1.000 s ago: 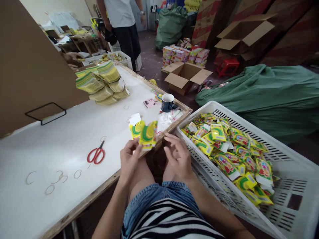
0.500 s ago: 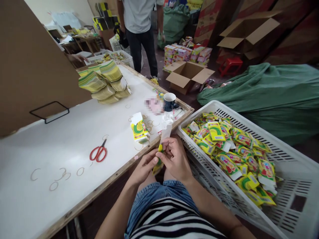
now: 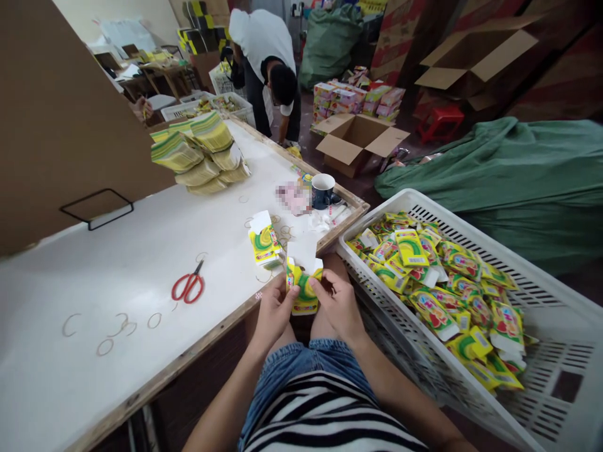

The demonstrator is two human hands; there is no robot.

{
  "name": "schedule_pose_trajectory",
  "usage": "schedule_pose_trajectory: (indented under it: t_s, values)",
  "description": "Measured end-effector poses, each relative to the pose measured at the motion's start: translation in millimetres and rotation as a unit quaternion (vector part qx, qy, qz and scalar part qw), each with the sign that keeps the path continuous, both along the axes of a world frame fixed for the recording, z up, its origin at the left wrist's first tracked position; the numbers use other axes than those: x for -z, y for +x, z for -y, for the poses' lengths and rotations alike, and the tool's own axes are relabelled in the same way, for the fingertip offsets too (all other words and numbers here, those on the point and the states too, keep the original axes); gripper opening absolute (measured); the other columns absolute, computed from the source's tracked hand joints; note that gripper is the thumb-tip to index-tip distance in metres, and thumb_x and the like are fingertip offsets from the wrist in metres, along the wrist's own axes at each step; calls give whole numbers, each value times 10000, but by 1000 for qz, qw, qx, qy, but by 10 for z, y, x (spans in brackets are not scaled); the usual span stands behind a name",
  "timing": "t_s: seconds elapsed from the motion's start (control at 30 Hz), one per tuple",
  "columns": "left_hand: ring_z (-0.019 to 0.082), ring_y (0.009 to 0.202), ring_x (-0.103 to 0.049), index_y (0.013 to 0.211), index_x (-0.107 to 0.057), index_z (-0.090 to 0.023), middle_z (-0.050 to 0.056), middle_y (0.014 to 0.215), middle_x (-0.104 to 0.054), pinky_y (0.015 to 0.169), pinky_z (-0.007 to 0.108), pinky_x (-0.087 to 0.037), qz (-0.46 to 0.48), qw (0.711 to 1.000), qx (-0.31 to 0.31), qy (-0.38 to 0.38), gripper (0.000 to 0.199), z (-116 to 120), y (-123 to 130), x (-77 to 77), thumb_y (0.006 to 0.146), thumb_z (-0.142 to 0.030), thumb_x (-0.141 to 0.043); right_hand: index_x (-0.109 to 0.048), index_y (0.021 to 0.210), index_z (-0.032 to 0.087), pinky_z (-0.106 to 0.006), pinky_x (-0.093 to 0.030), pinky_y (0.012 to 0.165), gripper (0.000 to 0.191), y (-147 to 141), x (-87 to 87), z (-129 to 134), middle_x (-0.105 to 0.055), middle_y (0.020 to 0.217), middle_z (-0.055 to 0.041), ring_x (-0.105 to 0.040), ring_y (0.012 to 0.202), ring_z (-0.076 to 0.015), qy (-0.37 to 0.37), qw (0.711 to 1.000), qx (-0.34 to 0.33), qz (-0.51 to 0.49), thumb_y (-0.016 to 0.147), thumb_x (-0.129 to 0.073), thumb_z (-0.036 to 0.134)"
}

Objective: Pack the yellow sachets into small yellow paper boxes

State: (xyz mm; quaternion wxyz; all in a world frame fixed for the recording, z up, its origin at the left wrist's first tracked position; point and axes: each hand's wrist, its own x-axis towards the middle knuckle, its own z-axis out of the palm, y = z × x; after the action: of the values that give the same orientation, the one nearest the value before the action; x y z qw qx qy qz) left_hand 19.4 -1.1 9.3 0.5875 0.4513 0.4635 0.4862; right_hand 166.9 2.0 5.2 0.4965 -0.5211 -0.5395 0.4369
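Observation:
Between my two hands, over my lap at the table edge, is a small yellow and green carton (image 3: 304, 290) with its white top flap standing up. My left hand (image 3: 276, 307) grips its left side, thumb on the front face. On the right side my right hand (image 3: 340, 304) pinches it, thumb on the front too. A short stack of similar flat cartons (image 3: 264, 242) lies on the table just beyond my left hand. To my right, a white plastic crate (image 3: 475, 242) holds many filled yellow packets (image 3: 433, 307).
On the white table (image 3: 122, 270) lie red-handled scissors (image 3: 188, 285), several rubber bands (image 3: 104, 346), bundled cartons (image 3: 202, 154) and a dark mug (image 3: 323, 191). An open cardboard box (image 3: 353, 147), a green sack (image 3: 518, 182) and a bending person (image 3: 268, 56) are beyond.
The carton, edge-on and narrow before, now faces me opened wider, with my hands spread to its two sides. The person across the table has bent down from standing.

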Motion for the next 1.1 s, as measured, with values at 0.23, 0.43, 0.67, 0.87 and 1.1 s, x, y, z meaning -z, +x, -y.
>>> schedule_pose_trajectory:
  t_s: [0.23, 0.43, 0.67, 0.87, 1.1]
  values:
    - [246, 1007, -704, 1459, -321, -247, 116, 1105, -706, 867, 367, -559, -3, 995, 86, 41, 717, 30, -133, -126, 864, -367, -703, -489, 1337, 245, -275, -547, 687, 479, 135, 80, -44, -677, 1031, -48, -656, 796, -163, 61, 995, -49, -66, 903, -645, 373]
    - [224, 893, -723, 1236, -504, -246, 83, 1023, -725, 770, 327, -576, 74, 981, 177, -11, 488, 39, -214, -218, 821, -284, -757, -666, 968, 196, -245, -484, 582, 268, 289, -39, -53, -655, 818, -14, -599, 657, -140, 19, 986, -155, -52, 956, -564, 443]
    - [198, 865, -721, 1301, -409, -289, 71, 1064, -710, 730, 296, -579, 84, 981, 171, -19, 631, 42, -182, -168, 795, -243, -783, -691, 928, 197, -275, -483, 643, 254, 266, -65, -114, -644, 817, -34, -611, 741, -168, 92, 991, -99, -5, 962, -566, 416]
    - [234, 949, -713, 1285, -501, -223, 109, 1074, -712, 783, 319, -578, 30, 989, 141, 6, 523, 44, -186, -106, 827, -302, -742, -715, 1061, 229, -357, -526, 836, 312, 293, -35, -130, -681, 1000, -73, -639, 968, -220, 121, 989, -82, 4, 960, -551, 475]
    - [220, 987, -705, 1302, -518, -211, 117, 1195, -686, 852, 336, -571, -38, 995, 86, 33, 466, 66, -129, -69, 867, -285, -669, -605, 1240, 212, -245, -413, 536, 398, 303, -53, -136, -634, 731, 30, -561, 590, -140, 0, 985, -150, 90, 863, -643, 332]
